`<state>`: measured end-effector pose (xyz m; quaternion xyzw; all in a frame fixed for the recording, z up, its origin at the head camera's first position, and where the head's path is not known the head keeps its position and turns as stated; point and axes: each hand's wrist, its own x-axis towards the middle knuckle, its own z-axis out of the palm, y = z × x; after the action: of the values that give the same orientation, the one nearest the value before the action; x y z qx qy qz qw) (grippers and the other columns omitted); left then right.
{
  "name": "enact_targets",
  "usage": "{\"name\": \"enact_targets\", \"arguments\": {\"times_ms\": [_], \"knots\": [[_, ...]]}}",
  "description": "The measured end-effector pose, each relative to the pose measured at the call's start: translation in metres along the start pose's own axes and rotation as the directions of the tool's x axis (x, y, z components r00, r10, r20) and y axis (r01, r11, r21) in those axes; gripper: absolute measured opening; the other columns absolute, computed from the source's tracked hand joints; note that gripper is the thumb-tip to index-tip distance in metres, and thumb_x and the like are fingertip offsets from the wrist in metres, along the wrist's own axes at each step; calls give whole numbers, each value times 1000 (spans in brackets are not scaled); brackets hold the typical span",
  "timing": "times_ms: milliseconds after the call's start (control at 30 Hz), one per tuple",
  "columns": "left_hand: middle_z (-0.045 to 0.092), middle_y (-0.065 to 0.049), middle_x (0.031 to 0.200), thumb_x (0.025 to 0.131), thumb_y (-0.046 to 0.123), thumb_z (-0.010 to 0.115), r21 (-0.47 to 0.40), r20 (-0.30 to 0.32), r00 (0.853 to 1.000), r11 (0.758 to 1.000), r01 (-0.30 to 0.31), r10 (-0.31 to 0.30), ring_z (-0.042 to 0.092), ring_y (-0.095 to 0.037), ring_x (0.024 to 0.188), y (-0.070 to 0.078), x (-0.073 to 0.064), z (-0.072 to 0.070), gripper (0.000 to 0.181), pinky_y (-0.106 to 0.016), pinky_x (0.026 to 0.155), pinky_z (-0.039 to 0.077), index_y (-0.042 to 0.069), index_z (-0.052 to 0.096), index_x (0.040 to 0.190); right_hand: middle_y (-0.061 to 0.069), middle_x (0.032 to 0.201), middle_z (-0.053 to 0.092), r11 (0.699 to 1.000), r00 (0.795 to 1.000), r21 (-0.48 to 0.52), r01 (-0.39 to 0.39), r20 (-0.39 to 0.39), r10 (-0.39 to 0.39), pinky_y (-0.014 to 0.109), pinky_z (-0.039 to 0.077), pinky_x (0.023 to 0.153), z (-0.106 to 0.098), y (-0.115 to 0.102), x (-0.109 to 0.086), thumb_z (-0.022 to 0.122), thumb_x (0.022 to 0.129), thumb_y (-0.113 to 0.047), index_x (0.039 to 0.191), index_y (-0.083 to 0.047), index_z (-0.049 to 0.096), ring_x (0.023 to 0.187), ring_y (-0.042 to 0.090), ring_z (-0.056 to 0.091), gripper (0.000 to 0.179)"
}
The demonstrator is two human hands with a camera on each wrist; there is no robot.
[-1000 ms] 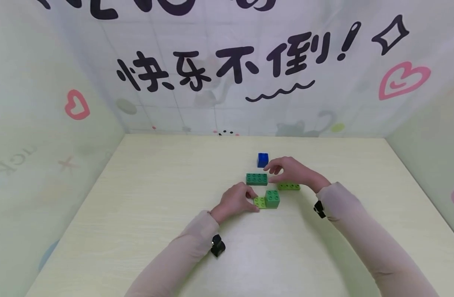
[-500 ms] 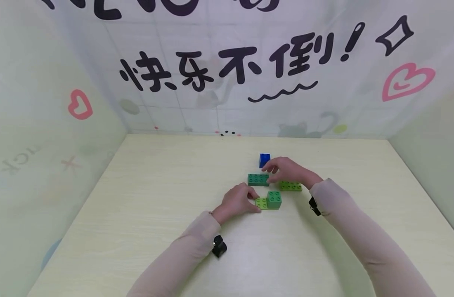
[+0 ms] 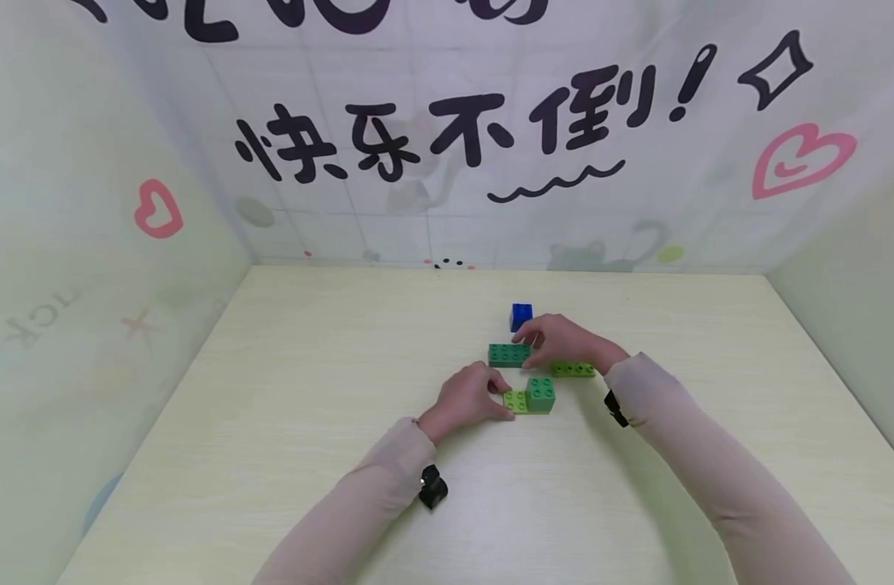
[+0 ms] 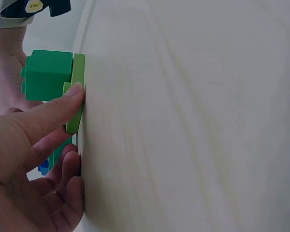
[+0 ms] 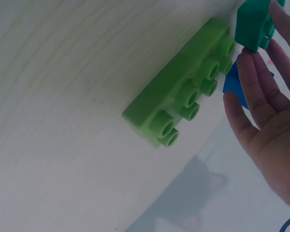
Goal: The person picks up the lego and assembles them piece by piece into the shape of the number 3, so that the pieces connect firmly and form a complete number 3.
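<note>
Near the table's middle, my left hand (image 3: 467,395) pinches the left end of a flat lime building brick (image 4: 77,72) between thumb and fingers. A taller green building brick (image 3: 540,394) stands on that lime brick's right end. Behind it lies a long dark green building brick (image 3: 507,355). My right hand (image 3: 560,340) reaches round this brick's right end, thumb at the near side and index finger at the far side. In the right wrist view its fingers are loosely spread, their tips right at the dark green brick (image 5: 251,24).
A small blue brick (image 3: 522,317) sits behind the dark green one. Under my right wrist lies another flat lime-green brick (image 5: 179,87) with its studs up. A printed cloth (image 3: 432,227) hangs along the table's back edge.
My right hand has shifted slightly left and down, so its thumb and index finger now straddle the dark green brick's end. The left hand keeps its pinch on the lime brick.
</note>
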<state>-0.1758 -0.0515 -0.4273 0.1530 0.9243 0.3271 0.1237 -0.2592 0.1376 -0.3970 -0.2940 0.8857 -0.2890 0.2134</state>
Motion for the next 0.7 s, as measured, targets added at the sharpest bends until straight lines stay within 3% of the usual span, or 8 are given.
{"name": "enact_targets", "arguments": {"times_ms": [433, 700], "knots": [[59, 7, 83, 63, 25, 85, -14, -5, 1000, 1000, -2, 2, 53, -8, 76, 1, -2, 0, 37, -24, 66, 42, 12, 71, 95, 5, 97, 60, 1000, 1000, 3, -26, -11, 26, 32, 44, 78, 6, 0, 1, 75, 76, -12, 115, -3, 61, 83, 19, 49, 42], [61, 7, 84, 62, 26, 85, -6, -8, 1000, 1000, -3, 3, 53, -8, 77, 1, -2, 0, 38, -23, 66, 43, 12, 71, 95, 7, 104, 61, 999, 999, 16, -45, -25, 45, 35, 45, 82, 8, 1, 1, 74, 77, -11, 114, -2, 61, 88, 19, 54, 40]]}}
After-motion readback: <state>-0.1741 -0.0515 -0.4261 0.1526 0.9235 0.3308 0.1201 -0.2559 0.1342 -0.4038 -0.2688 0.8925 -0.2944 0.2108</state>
